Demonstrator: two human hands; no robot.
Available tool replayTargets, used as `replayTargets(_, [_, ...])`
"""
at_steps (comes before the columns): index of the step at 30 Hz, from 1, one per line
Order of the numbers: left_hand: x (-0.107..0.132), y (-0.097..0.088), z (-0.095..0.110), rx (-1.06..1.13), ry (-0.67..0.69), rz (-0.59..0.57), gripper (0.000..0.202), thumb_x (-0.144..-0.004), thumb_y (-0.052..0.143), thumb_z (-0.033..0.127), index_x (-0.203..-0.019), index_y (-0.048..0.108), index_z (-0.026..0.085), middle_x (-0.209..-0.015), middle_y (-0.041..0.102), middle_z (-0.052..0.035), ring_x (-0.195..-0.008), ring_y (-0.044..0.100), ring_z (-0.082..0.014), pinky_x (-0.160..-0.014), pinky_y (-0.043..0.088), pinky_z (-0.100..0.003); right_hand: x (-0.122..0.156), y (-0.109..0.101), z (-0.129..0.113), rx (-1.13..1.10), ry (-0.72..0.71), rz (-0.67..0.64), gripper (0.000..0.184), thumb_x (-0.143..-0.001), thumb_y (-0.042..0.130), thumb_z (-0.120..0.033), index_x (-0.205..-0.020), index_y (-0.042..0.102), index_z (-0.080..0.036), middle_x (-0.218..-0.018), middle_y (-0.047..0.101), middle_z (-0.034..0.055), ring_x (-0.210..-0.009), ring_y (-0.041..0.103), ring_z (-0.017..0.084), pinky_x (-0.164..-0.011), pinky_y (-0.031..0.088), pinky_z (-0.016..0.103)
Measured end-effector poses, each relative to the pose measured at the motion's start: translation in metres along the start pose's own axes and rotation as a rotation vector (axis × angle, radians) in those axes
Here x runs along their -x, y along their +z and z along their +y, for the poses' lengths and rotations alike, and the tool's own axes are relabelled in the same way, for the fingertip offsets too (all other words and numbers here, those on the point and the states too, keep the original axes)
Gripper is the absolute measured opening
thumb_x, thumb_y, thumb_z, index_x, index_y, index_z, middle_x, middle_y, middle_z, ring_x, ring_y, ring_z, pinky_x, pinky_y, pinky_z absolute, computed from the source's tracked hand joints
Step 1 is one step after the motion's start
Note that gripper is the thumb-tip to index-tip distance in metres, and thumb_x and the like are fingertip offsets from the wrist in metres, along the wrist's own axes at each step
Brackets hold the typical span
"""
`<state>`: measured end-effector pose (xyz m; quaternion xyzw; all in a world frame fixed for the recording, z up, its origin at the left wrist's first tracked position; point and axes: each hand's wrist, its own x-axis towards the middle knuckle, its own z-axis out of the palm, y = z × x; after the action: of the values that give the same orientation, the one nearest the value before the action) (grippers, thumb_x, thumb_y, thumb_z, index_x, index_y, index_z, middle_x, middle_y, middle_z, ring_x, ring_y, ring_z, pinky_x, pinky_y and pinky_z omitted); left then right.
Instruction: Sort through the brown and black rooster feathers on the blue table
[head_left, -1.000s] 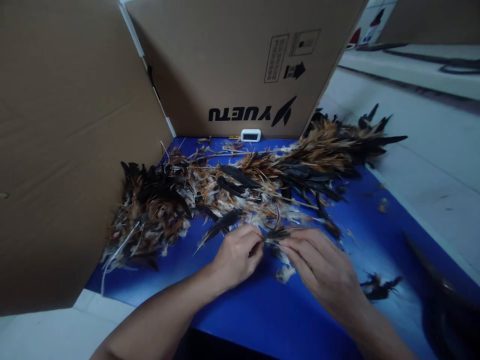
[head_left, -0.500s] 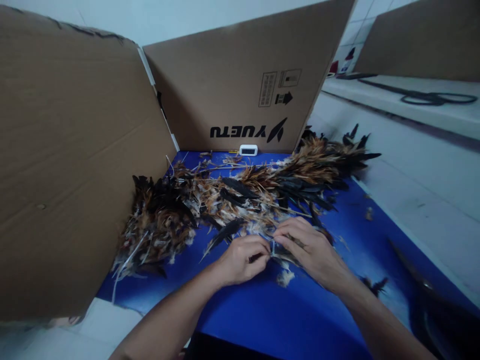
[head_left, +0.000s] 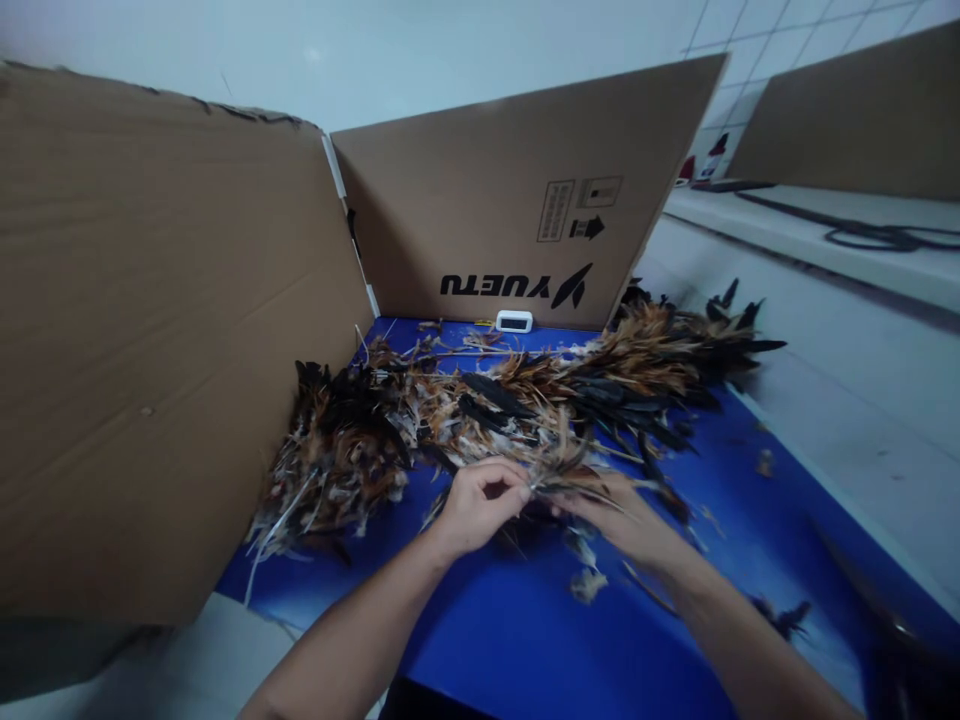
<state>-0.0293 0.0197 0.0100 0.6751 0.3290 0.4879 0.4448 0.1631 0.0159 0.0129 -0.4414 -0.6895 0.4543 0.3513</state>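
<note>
My left hand [head_left: 480, 508] is closed in a pinch on the gathered end of a small bunch of feathers [head_left: 561, 468]. Brown, tan and dark plumes fan out from that pinch toward the right. Beneath and behind them is my right hand [head_left: 611, 520], touching the bunch, its fingertips partly hidden and blurred. Pale fluffy down [head_left: 589, 585] hangs or lies just below the hands; I cannot tell which. A long heap of loose brown and black feathers [head_left: 480, 410] spreads over the blue tabletop [head_left: 480, 640] beyond both hands.
Tall cardboard panels [head_left: 180, 330] wall off the left and back. A small white digital display [head_left: 514, 321] stands by the back panel. Layered feathers [head_left: 675, 345] reach past the right edge. Dark scissors [head_left: 892, 620], blurred, lie lower right. A white ledge [head_left: 795, 225] holds a black cable.
The hands were together over a pale tie on a bunch; now its feathers fan up and right from my left hand, with my right hand lower behind them. The view has tilted up slightly.
</note>
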Motion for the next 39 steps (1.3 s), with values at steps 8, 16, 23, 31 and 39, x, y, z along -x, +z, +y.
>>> replayTargets(8, [0.001, 0.003, -0.007, -0.283, 0.133, 0.118, 0.011, -0.077, 0.055, 0.015, -0.069, 0.062, 0.015, -0.078, 0.064, -0.0059, -0.075, 0.059, -0.0146, -0.070, 0.048, -0.027, 0.016, 0.024, -0.009, 0.335, -0.134, 0.138, 0.018, -0.088, 0.048, -0.031, -0.082, 0.061, -0.021, -0.070, 0.060, -0.0002, -0.065, 0.055, 0.015, -0.059, 0.044, 0.026])
replayTargets(16, [0.005, 0.005, -0.016, -0.516, 0.318, -0.187, 0.013, -0.079, 0.047, 0.008, -0.079, 0.059, 0.014, -0.080, 0.061, -0.0075, -0.074, 0.057, -0.0146, -0.068, 0.048, -0.025, 0.019, 0.009, -0.024, 0.814, -0.501, 0.291, 0.015, -0.089, 0.047, -0.019, -0.083, 0.061, -0.017, -0.081, 0.061, 0.0068, -0.080, 0.052, 0.020, -0.077, 0.039, 0.036])
replayTargets(23, [0.004, 0.003, 0.000, -0.334, 0.326, -0.343, 0.014, -0.081, 0.048, 0.014, -0.075, 0.060, 0.014, -0.080, 0.062, -0.0083, -0.076, 0.059, -0.0147, -0.073, 0.048, -0.027, 0.007, -0.007, -0.023, 0.441, -0.231, 0.129, 0.018, -0.086, 0.053, -0.028, -0.074, 0.062, -0.019, -0.079, 0.063, 0.0035, -0.080, 0.055, 0.018, -0.075, 0.043, 0.034])
replayTargets(31, [0.001, 0.003, -0.003, -0.055, 0.003, -0.012, 0.018, -0.078, 0.059, 0.024, -0.064, 0.063, 0.013, -0.081, 0.064, -0.0082, -0.075, 0.060, -0.0152, -0.070, 0.049, -0.028, 0.004, 0.010, -0.004, -0.150, 0.032, 0.158, 0.019, -0.071, 0.067, -0.035, -0.065, 0.065, -0.017, -0.071, 0.065, 0.0032, -0.070, 0.060, 0.018, -0.064, 0.048, 0.029])
replayTargets(39, [0.004, 0.010, -0.004, -0.306, 0.155, 0.153, 0.012, -0.079, 0.054, 0.017, -0.070, 0.064, 0.015, -0.078, 0.064, -0.0064, -0.075, 0.059, -0.0144, -0.068, 0.049, -0.027, 0.009, 0.032, -0.006, -0.062, 0.047, 0.380, 0.019, -0.067, 0.068, -0.034, -0.062, 0.064, -0.017, -0.061, 0.063, 0.0019, -0.058, 0.057, 0.015, -0.055, 0.047, 0.026])
